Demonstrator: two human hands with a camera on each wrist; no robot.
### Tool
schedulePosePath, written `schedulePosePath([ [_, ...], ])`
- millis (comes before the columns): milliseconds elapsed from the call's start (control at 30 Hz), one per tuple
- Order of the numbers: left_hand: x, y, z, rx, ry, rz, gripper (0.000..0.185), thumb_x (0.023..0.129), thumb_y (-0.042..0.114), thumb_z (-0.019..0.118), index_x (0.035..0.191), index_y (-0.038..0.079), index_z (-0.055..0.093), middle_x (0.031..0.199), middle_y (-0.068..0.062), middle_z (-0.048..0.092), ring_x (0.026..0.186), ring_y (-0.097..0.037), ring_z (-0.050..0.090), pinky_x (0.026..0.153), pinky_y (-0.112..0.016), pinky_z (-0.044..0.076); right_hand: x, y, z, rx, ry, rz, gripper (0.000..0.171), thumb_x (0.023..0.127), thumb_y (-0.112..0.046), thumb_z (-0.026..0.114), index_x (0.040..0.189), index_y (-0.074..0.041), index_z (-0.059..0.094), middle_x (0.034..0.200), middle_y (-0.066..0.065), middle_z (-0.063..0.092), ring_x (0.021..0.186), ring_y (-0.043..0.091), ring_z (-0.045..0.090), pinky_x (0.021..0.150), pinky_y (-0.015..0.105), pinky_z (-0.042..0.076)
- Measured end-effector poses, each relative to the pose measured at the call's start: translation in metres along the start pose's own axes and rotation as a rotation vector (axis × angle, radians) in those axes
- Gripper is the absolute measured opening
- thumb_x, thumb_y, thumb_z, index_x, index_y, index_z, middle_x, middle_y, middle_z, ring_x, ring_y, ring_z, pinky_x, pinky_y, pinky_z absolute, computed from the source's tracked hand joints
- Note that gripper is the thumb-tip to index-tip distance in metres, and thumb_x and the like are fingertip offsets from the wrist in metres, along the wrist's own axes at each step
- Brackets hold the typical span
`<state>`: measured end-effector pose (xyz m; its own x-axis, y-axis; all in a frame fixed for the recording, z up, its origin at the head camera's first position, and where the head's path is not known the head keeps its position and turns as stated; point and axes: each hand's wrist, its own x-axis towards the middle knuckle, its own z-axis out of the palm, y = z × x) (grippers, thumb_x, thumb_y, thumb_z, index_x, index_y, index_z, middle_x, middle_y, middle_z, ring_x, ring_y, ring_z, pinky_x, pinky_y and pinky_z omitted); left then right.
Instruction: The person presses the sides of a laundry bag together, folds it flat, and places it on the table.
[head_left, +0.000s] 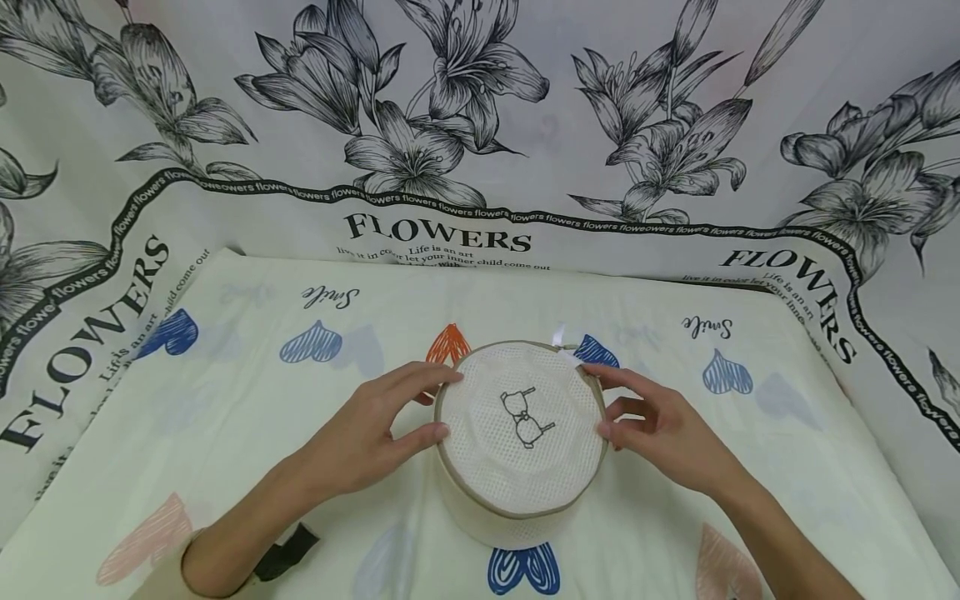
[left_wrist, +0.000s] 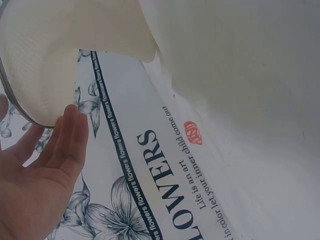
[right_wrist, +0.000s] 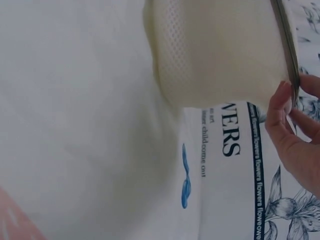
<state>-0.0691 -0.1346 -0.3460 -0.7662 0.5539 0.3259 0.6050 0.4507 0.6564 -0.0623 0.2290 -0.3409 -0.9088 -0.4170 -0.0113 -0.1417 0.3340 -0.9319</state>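
Holding a round mesh laundry bag (head_left: 521, 429) from both sides, centre-near on the heart-print sheet (head_left: 247, 400).

- Bag: cream mesh, cylinder shape, standing upright on its base, tan trim around the top rim, small embroidered bra outline on the flat top. White tag (head_left: 558, 337) sticks out at the far rim.
- Left hand (head_left: 367, 433): on the bag's left side, index along the far-left rim, thumb tip on the near-left rim. Fingers fairly straight and spread, light contact rather than a clamp. The left wrist view agrees: fingertips (left_wrist: 72, 125) just touching the trim edge, palm open.
- Right hand (head_left: 660, 425): on the bag's right side, index fingertip at the far-right rim near the tag, thumb against the right rim, other fingers loosely curled behind. The right wrist view shows fingertips (right_wrist: 281, 100) on the trim. Can't tell how firm the pinch is.
- Surroundings: a floral "FLOWERS" cloth (head_left: 480, 125) hangs behind and runs down both sides of the sheet. A blue heart (head_left: 523, 568) is printed just near of the bag, an orange heart (head_left: 448, 342) at its far left. A dark strap (head_left: 288, 550) sits at the left wrist.
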Motion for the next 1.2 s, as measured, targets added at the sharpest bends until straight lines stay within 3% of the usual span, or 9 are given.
schedulePosePath([
  [400, -0.0003, -0.0027, 0.0016, 0.014, -0.045, -0.078, 0.071, 0.08, 0.036, 0.081, 0.144, 0.026, 0.05, 0.137, 0.008, 0.055, 0.105, -0.011, 0.061, 0.087, -0.035, 0.056, 0.0019, 0.0044, 0.0018, 0.088, 0.008, -0.018, 0.06, 0.09, -0.001, 0.071, 0.145, -0.012, 0.05, 0.137, 0.011, 0.05, 0.095, 0.023, 0.067, 0.073, 0.041, 0.06],
  [567, -0.0018, -0.0033, 0.0032, 0.023, -0.087, -0.114, 0.07, 0.082, 0.041, 0.079, 0.144, 0.027, 0.051, 0.14, 0.007, 0.053, 0.107, -0.016, 0.062, 0.088, -0.034, 0.056, 0.0023, 0.007, 0.0024, 0.046, 0.007, -0.026, 0.06, 0.091, -0.003, 0.07, 0.146, -0.016, 0.05, 0.139, 0.008, 0.05, 0.098, 0.022, 0.066, 0.074, 0.039, 0.06],
  [800, -0.0028, -0.0042, 0.0046, 0.025, -0.096, -0.092, 0.074, 0.078, 0.047, 0.079, 0.143, 0.027, 0.051, 0.14, 0.008, 0.052, 0.108, -0.015, 0.062, 0.09, -0.034, 0.055, 0.0013, 0.0071, 0.0041, 0.014, -0.016, 0.02, 0.072, 0.087, -0.008, 0.076, 0.15, -0.024, 0.045, 0.137, 0.003, 0.05, 0.104, 0.02, 0.063, 0.078, 0.033, 0.06],
  [1200, -0.0038, -0.0038, 0.0091, 0.06, -0.108, -0.102, 0.075, 0.076, 0.053, 0.078, 0.143, 0.03, 0.051, 0.134, 0.013, 0.052, 0.109, -0.013, 0.061, 0.09, -0.033, 0.055, 0.0022, 0.0101, 0.0077, -0.062, -0.051, -0.034, 0.086, 0.081, -0.009, 0.082, 0.154, -0.022, 0.038, 0.135, 0.004, 0.045, 0.105, 0.019, 0.06, 0.081, 0.031, 0.058],
])
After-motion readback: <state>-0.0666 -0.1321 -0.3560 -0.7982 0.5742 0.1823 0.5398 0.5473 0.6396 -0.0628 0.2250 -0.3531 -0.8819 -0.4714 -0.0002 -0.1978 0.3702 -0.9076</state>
